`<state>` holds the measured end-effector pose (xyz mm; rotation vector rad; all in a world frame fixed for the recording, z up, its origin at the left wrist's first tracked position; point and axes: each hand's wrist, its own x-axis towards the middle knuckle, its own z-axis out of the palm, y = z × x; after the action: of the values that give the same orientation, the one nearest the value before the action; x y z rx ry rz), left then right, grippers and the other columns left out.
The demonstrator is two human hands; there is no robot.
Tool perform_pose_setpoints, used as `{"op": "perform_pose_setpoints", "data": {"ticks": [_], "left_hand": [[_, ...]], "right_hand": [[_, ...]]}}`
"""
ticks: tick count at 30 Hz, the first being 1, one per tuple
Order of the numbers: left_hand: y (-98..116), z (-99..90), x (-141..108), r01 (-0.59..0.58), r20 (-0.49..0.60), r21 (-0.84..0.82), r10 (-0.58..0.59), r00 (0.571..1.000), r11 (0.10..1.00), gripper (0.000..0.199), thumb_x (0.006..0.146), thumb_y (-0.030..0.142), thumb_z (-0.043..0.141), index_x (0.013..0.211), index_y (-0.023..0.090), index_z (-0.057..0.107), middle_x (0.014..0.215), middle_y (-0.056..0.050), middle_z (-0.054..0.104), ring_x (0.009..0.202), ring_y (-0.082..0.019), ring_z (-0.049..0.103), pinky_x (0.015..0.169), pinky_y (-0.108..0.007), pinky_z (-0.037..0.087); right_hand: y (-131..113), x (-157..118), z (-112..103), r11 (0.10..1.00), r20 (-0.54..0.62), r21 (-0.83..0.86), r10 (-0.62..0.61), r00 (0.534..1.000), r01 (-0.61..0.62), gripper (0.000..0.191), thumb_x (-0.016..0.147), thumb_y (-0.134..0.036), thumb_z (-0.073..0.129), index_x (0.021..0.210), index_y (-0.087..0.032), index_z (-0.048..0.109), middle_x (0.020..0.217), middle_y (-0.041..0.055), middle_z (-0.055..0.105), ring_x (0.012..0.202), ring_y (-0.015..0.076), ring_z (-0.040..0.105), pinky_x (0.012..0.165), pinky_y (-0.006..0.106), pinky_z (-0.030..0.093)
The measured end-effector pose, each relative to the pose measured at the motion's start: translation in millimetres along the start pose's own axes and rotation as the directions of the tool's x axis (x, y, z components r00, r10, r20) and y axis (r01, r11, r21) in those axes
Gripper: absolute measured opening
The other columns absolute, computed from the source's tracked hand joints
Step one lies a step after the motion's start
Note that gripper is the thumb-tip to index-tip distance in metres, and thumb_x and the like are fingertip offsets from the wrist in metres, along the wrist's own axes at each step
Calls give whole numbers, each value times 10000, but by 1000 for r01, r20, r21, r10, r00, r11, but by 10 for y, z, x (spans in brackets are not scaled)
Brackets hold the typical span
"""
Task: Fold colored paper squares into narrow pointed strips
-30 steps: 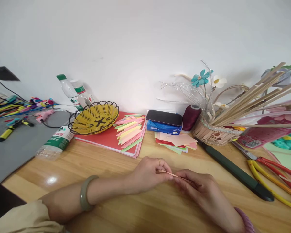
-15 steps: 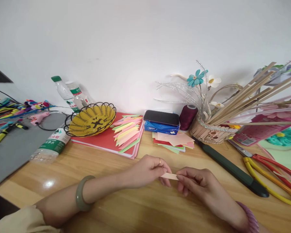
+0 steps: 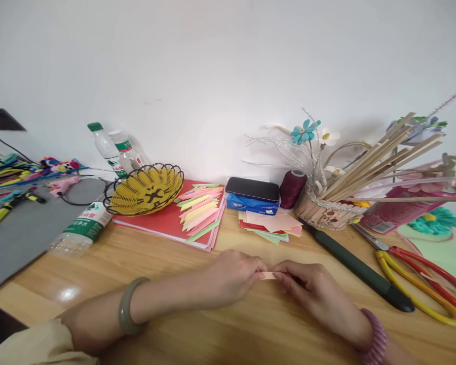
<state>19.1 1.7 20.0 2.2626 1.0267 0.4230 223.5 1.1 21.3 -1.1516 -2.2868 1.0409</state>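
Note:
Between my two hands is a small pale peach strip of paper (image 3: 268,276), held level just above the wooden table. My left hand (image 3: 237,276), with a ring and a green bangle on its wrist, pinches the strip's left end. At the other end, the thumb and fingers of my right hand (image 3: 307,284) grip it; a purple coiled band is round that wrist. Most of the strip is covered by my fingertips. Beyond my hands lie cut pieces of coloured paper (image 3: 266,221) and a fan of folded paper strips (image 3: 201,210) on red sheets (image 3: 148,223).
A yellow basket (image 3: 148,190) and plastic bottles (image 3: 85,223) stand left. A phone (image 3: 253,188) rests on a blue tissue pack (image 3: 251,204) beside dark red thread (image 3: 292,188). Right are a dark green-handled tool (image 3: 357,266), scissors (image 3: 414,284) and a stick-filled holder (image 3: 323,210).
My left hand has turned, its fingers curling in more tightly round the strip's end. Less of the strip shows between my hands. The camera view has shifted slightly.

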Motion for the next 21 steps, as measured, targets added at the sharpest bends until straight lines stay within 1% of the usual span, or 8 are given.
{"op": "perform_pose_setpoints", "data": {"ticks": [1, 3, 6, 9, 12, 16, 18, 21], "left_hand": [[-12, -3, -7, -12, -7, 30, 12, 1000, 999, 204, 903, 191, 412, 952, 172, 609, 901, -27, 669, 788, -149, 605, 725, -217, 410], [-25, -7, -29, -20, -26, 76, 22, 999, 997, 199, 898, 188, 415, 954, 171, 605, 894, -29, 668, 777, -153, 606, 709, -219, 408], [-11, -5, -77, -20, -54, 108, 26, 998, 994, 171, 895, 192, 439, 943, 175, 602, 804, -2, 658, 685, -128, 588, 636, -196, 395], [42, -5, -153, -5, -85, 120, 15, 996, 993, 143, 893, 216, 476, 901, 164, 609, 709, 14, 630, 608, -108, 551, 578, -181, 372], [139, -29, -257, 22, -115, 123, -8, 993, 992, 123, 878, 217, 520, 848, 150, 618, 625, 31, 591, 551, -91, 510, 542, -169, 350], [324, -91, -410, 79, -133, 97, -66, 989, 992, 110, 852, 207, 569, 772, 149, 618, 515, 71, 530, 466, -61, 458, 484, -141, 321], [425, -108, -478, 96, -129, 85, -84, 988, 992, 110, 850, 188, 564, 760, 150, 613, 516, 74, 546, 464, -54, 467, 479, -128, 326], [554, -110, -580, 105, -133, 92, -92, 987, 990, 111, 861, 157, 526, 793, 146, 614, 567, 56, 600, 491, -57, 500, 487, -120, 342]], "right_hand": [[19, 6, -16, 1000, -5, -3, 4, 1000, -4, 303, 902, -375, 398, 769, -191, 598, 614, -5, 575, 551, 123, 517, 551, 235, 388], [41, 13, -41, 1000, -5, 0, 6, 1000, -6, 317, 897, -397, 408, 754, -189, 599, 591, -11, 564, 531, 118, 507, 530, 231, 383], [30, 7, -54, 1000, 0, 15, 6, 1000, -6, 335, 892, -422, 415, 759, -182, 607, 601, -5, 576, 534, 116, 515, 522, 226, 391], [-16, -18, -45, 1000, 13, 31, -7, 1000, 7, 353, 882, -441, 433, 716, -176, 596, 581, -3, 576, 522, 112, 515, 515, 224, 393], [-68, -52, -30, 998, 41, 56, -30, 999, 28, 373, 869, -466, 452, 676, -174, 580, 536, -7, 572, 482, 105, 511, 483, 217, 385], [-127, -99, -28, 993, 73, 93, -74, 995, 67, 385, 843, -499, 486, 675, -168, 585, 519, 0, 585, 457, 105, 513, 460, 217, 380], [-160, -121, -36, 989, 97, 117, -106, 990, 94, 394, 836, -510, 493, 678, -162, 592, 545, 13, 603, 481, 109, 527, 480, 223, 395], [-198, -158, -71, 979, 143, 163, -144, 979, 120, 416, 832, -532, 485, 713, -153, 609, 593, 31, 631, 514, 115, 554, 511, 235, 428]]}}
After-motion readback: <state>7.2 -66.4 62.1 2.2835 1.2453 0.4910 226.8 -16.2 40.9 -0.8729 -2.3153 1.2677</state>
